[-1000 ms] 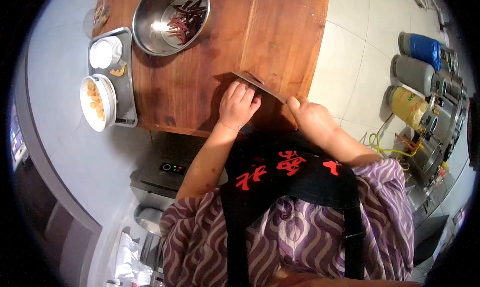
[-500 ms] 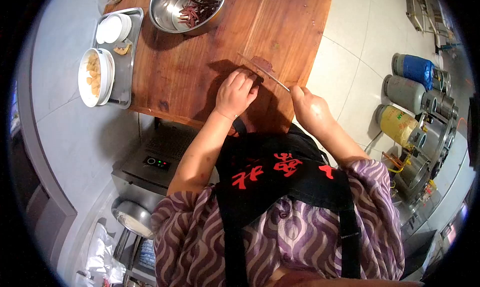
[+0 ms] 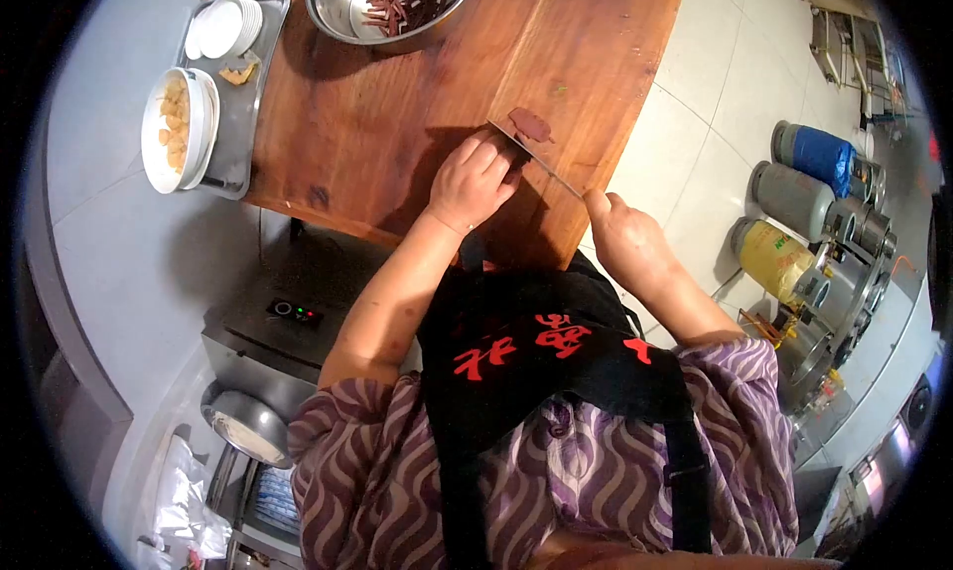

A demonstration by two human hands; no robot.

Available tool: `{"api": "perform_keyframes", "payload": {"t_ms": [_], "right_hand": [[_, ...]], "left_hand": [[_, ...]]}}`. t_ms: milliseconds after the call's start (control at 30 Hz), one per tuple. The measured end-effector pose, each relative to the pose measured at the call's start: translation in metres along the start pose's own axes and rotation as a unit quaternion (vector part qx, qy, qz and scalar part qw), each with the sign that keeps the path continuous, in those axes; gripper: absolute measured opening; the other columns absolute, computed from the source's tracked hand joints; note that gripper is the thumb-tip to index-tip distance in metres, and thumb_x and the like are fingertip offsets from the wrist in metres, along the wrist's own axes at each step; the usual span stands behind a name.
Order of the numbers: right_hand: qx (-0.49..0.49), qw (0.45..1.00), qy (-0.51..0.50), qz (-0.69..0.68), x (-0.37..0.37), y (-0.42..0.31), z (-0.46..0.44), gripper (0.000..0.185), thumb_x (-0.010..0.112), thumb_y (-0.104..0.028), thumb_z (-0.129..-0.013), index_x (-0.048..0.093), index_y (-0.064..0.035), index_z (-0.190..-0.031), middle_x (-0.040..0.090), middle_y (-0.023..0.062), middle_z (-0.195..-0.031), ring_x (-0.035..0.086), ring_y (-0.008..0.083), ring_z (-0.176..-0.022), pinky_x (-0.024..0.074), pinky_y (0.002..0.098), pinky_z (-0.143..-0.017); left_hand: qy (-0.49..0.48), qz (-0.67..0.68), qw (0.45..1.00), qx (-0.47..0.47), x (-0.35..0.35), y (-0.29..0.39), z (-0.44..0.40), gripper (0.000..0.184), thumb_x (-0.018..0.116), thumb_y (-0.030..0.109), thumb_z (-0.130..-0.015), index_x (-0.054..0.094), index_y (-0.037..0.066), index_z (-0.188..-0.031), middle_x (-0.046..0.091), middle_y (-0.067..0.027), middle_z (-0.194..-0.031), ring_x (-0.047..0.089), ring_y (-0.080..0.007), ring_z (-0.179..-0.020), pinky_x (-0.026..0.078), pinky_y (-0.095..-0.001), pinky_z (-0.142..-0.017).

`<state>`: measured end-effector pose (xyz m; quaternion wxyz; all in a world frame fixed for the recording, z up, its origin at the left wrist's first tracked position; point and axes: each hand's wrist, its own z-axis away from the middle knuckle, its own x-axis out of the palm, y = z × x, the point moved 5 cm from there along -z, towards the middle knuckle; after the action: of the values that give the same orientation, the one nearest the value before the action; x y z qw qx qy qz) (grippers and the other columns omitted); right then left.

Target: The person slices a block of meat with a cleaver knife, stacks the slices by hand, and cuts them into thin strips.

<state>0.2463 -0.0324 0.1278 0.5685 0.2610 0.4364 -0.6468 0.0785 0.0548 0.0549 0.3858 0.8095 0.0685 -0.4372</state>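
My right hand (image 3: 627,237) is closed round the handle of a knife (image 3: 539,160), whose thin blade slants up and left over the wooden table (image 3: 347,138). My left hand (image 3: 474,181) presses down beside the blade, fingers bent together over a dark piece that is mostly hidden. Just beyond the blade lies a flat reddish-brown slice (image 3: 531,125). Farther off, a steel bowl (image 3: 338,9) holds dark red-brown strips (image 3: 402,6).
A metal tray (image 3: 236,123) at the left carries stacked white plates (image 3: 230,26) and a white bowl of yellowish pieces (image 3: 173,123). Gas cylinders (image 3: 792,201) stand on the floor at the right. Below the table edge is a dark appliance (image 3: 268,322).
The view has shifted, so the bowl sits higher in the frame. The knife blade has tilted and moved against my left fingertips, and the flat slice beyond it shows more fully.
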Motion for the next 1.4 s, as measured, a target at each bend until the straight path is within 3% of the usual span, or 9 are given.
{"api": "perform_keyframes", "payload": {"t_ms": [100,233,367,467,700,900,1033,1100,1400], "right_hand": [[-0.008,1.000,0.010,-0.003,0.022,0.006,-0.017,0.024,0.056,-0.001,-0.077,0.043,-0.0018,-0.097,0.060,0.0211,-0.082,0.066,0.0363,-0.068,0.0537,0.0431,-0.055],[-0.028,0.995,0.085,-0.040,0.048,0.014,-0.038,0.025,0.057,-0.003,-0.076,0.043,-0.0022,-0.097,0.061,0.0219,-0.084,0.065,0.0379,-0.069,0.0532,0.0444,-0.055],[0.027,0.994,0.080,-0.071,0.045,0.025,-0.040,0.017,0.056,-0.004,-0.081,0.044,-0.0018,-0.092,0.060,0.0240,-0.077,0.063,0.0410,-0.065,0.0512,0.0475,-0.053],[0.011,0.984,0.147,-0.100,0.024,0.019,-0.029,0.012,0.053,-0.004,-0.083,0.044,-0.0021,-0.091,0.060,0.0229,-0.073,0.063,0.0417,-0.064,0.0505,0.0483,-0.052],[0.011,0.996,0.082,-0.031,-0.003,-0.002,0.004,0.021,0.053,0.001,-0.078,0.044,-0.0012,-0.097,0.061,0.0235,-0.081,0.065,0.0390,-0.066,0.0531,0.0467,-0.055],[0.017,0.999,0.032,-0.018,-0.009,-0.008,0.018,0.021,0.052,0.001,-0.078,0.044,-0.0005,-0.098,0.059,0.0220,-0.079,0.065,0.0383,-0.068,0.0532,0.0455,-0.056],[0.024,1.000,-0.007,-0.003,-0.004,-0.007,0.009,0.021,0.053,-0.001,-0.079,0.044,0.0000,-0.098,0.060,0.0223,-0.080,0.065,0.0390,-0.069,0.0532,0.0455,-0.056],[0.010,1.000,0.012,-0.022,0.002,-0.008,-0.001,0.016,0.050,0.000,-0.081,0.044,0.0000,-0.096,0.060,0.0227,-0.080,0.063,0.0397,-0.068,0.0523,0.0466,-0.057],[0.017,0.994,0.081,-0.071,0.047,0.011,-0.040,0.018,0.054,-0.007,-0.081,0.045,-0.0022,-0.096,0.061,0.0241,-0.080,0.064,0.0406,-0.068,0.0526,0.0484,-0.058]], "left_hand": [[-0.002,-0.019,1.000,-0.006,0.000,0.001,-0.003,0.028,0.073,0.016,-0.071,0.063,0.006,-0.095,0.060,-0.0088,-0.101,0.057,-0.0277,-0.103,0.049,-0.0362,-0.091],[0.000,-0.013,1.000,-0.018,0.001,0.001,-0.002,0.023,0.072,0.017,-0.073,0.064,0.005,-0.092,0.061,-0.0089,-0.099,0.057,-0.0267,-0.103,0.050,-0.0359,-0.090],[0.042,0.023,0.999,-0.002,0.000,0.002,-0.001,0.026,0.075,0.014,-0.073,0.064,0.003,-0.093,0.060,-0.0125,-0.100,0.059,-0.0319,-0.103,0.051,-0.0386,-0.089],[0.042,0.013,0.999,-0.008,0.003,0.001,0.002,0.027,0.075,0.014,-0.072,0.064,0.004,-0.095,0.060,-0.0124,-0.100,0.059,-0.0325,-0.102,0.051,-0.0393,-0.089],[0.007,-0.029,0.999,-0.020,-0.001,0.004,0.005,0.034,0.072,0.015,-0.072,0.064,0.006,-0.104,0.060,-0.0089,-0.106,0.057,-0.0268,-0.104,0.049,-0.0356,-0.092],[0.055,-0.014,0.998,0.002,-0.001,0.003,0.002,0.033,0.072,0.015,-0.072,0.065,0.005,-0.103,0.060,-0.0091,-0.107,0.057,-0.0267,-0.105,0.049,-0.0358,-0.091],[0.011,-0.005,1.000,-0.009,-0.002,0.001,0.003,0.027,0.072,0.016,-0.072,0.064,0.005,-0.096,0.060,-0.0093,-0.104,0.056,-0.0274,-0.105,0.050,-0.0360,-0.091],[-0.027,0.007,0.999,-0.026,0.001,-0.002,0.007,0.025,0.072,0.016,-0.072,0.064,0.005,-0.092,0.060,-0.0094,-0.103,0.056,-0.0278,-0.105,0.050,-0.0361,-0.090],[0.056,0.036,0.998,-0.018,-0.002,0.001,0.003,0.019,0.073,0.014,-0.073,0.062,0.004,-0.084,0.060,-0.0131,-0.096,0.059,-0.0320,-0.100,0.052,-0.0388,-0.084]]}}
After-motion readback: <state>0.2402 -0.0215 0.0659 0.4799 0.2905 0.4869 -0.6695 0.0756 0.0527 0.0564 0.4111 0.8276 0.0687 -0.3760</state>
